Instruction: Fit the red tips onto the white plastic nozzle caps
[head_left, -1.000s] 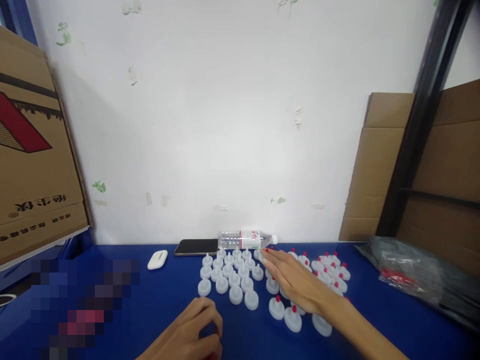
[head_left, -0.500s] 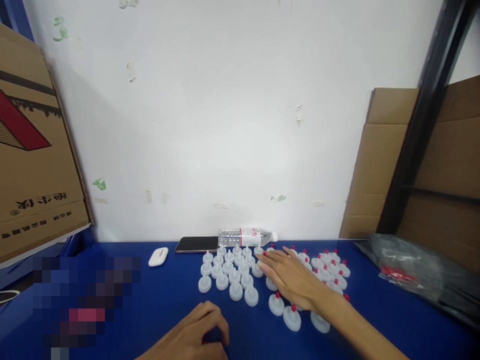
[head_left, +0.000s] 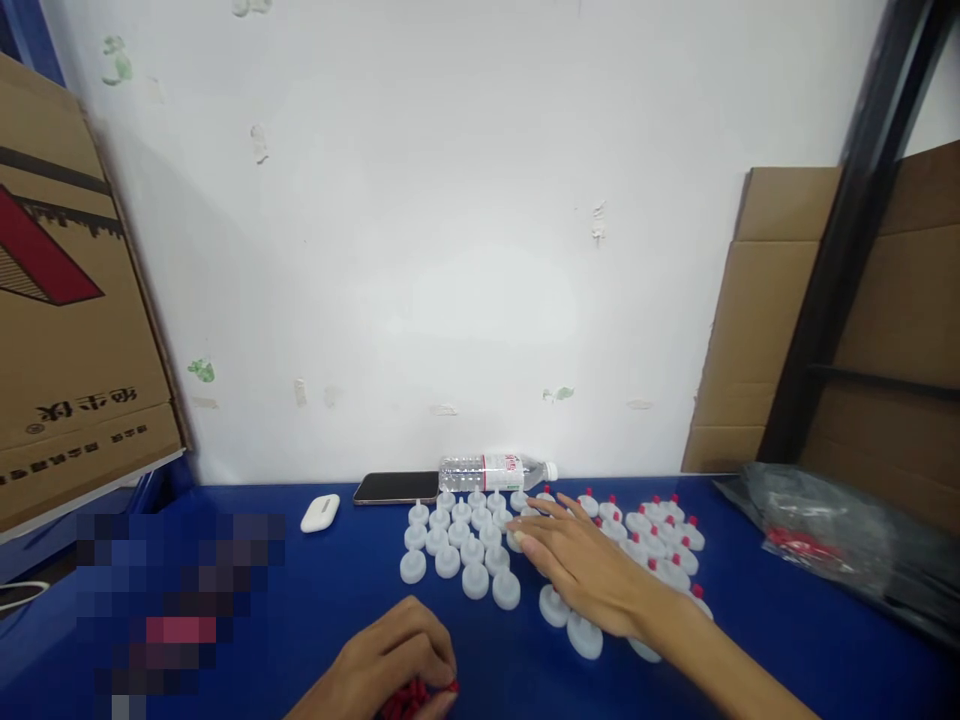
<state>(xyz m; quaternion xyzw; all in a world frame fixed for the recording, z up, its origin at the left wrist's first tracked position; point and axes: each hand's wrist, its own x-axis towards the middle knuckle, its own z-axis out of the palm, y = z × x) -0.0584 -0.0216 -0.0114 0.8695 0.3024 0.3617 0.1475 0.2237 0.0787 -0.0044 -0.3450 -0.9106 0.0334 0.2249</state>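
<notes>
My left hand (head_left: 401,655), low in the middle, is curled around several small red caps (head_left: 405,697). One red cap shows at its thumb and fingertip. My right hand (head_left: 581,570) stretches over the white plastic nozzle lids, its fingers extended and apart. Its thumb lies near a white lid (head_left: 515,538), partly covered by the hand; whether they touch I cannot tell. Left of this hand stand several white lids (head_left: 475,580) with bare nozzles. To the right stand several white lids with red tips (head_left: 673,570); some are hidden under the hand and forearm.
Along the wall lie a clear water bottle (head_left: 461,474) and a black phone (head_left: 395,488). A white earbud case (head_left: 320,513) sits to their left. Plastic bags (head_left: 825,520) with red pieces lie at right. A cardboard box (head_left: 82,330) stands at left.
My left hand has turned, and more red caps show in it. The right hand has shifted slightly left and down, covering the tips of the front lids. The view has shifted slightly.
</notes>
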